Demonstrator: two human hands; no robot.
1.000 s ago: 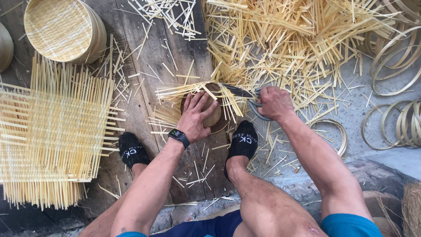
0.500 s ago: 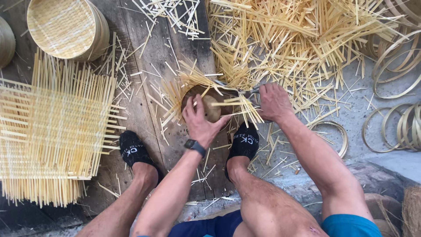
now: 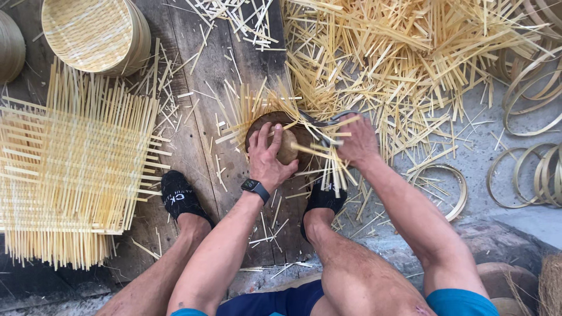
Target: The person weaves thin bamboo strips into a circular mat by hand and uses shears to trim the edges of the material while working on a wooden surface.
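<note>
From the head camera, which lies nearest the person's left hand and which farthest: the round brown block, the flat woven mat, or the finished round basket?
Measured from the left hand:
1. Round brown block, right under the hand, which rests on it.
2. Flat woven mat, off to the left on the planks.
3. Finished round basket, farthest, in the upper left corner.

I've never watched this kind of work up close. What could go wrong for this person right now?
The right hand works metal shears close to the left hand pressing on the round mould, so fingers could get nipped. Stiff bamboo strips poking out around both hands may splinter skin. Loose offcuts underfoot could cause a slip.
</note>
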